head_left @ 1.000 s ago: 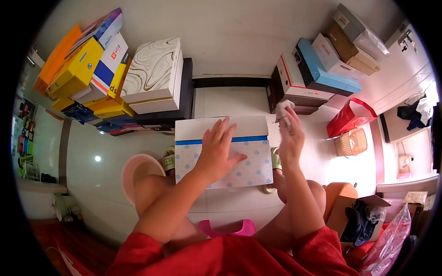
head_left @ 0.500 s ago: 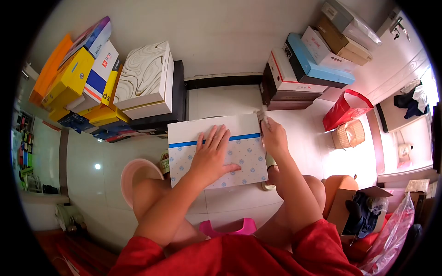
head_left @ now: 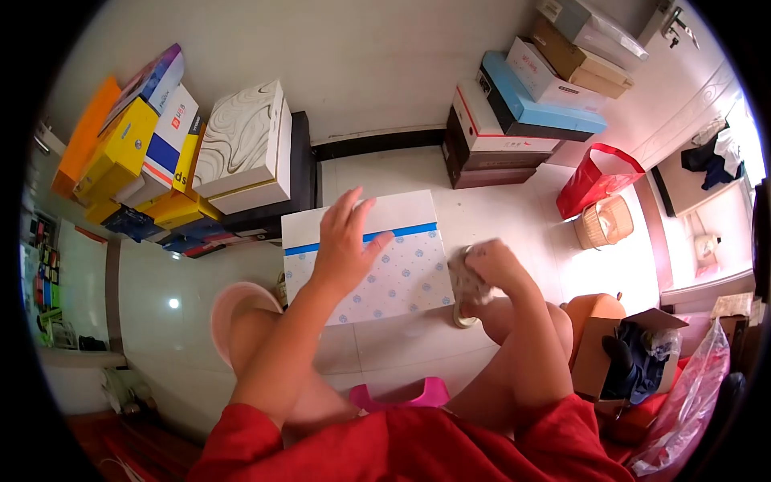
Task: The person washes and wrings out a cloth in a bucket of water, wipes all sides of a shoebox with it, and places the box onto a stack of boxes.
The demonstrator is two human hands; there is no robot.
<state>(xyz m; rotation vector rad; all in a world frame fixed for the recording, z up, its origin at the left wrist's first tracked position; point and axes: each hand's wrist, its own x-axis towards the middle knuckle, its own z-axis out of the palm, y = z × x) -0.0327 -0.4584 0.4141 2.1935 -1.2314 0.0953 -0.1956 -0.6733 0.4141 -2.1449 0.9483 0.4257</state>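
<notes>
A white box [head_left: 401, 281] with a blue stripe and small blue prints lies flat in front of me, between my knees. My left hand [head_left: 345, 245] is over its left half, fingers spread and nothing held; whether it touches the lid I cannot tell. Just off the box's right side, my right hand [head_left: 498, 263] is closed around a crumpled greyish-beige cloth [head_left: 466, 275], which hangs down above my slippered foot.
Stacked boxes [head_left: 241, 136] stand at the left wall, more shoe boxes [head_left: 546, 104] at the right. A red bag [head_left: 594, 181] and wicker basket [head_left: 604, 222] are beyond. A pink basin [head_left: 229, 301] sits by my left leg, a pink stool [head_left: 399, 394] below me.
My left hand has risen from flat on the box and shifted left. My right hand has moved with the cloth from the box's upper right edge down and outward.
</notes>
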